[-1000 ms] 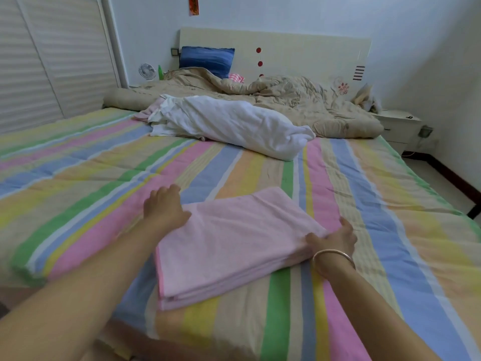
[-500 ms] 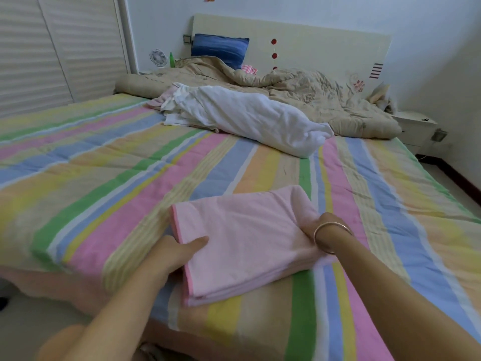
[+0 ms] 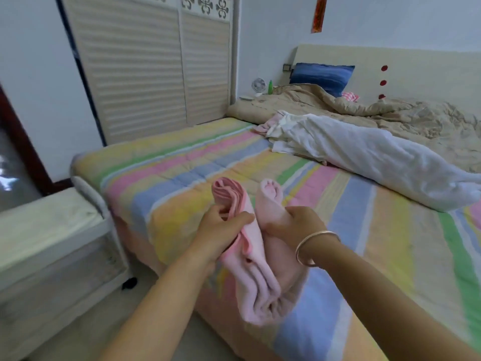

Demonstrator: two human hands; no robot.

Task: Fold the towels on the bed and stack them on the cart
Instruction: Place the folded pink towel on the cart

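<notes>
Gripping the folded pink towel (image 3: 256, 280) by its two ends, both hands held it up off the bed (image 3: 182, 183), over the near L corner of the striped cover. L hand (image 3: 221, 230) was curled round one bunched end, thumb across the front, w/ the layered edge poking up past the fingers. R hand (image 3: 294, 225), bracelet (image 3: 311, 247) on the wrist, was clamped round the other end, which stuck up as a rolled stub. Btwn & below the hands the towel sagged in a loose, creased U. White cart (image 3: 52, 230) stood just beside the bed's corner, to the L, apart from the towel. Further up the bed lay a crumpled white cloth (image 3: 364, 157), then a beige quilt (image 3: 390, 113) & blue pillow (image 3: 322, 75) by the headboard.
</notes>
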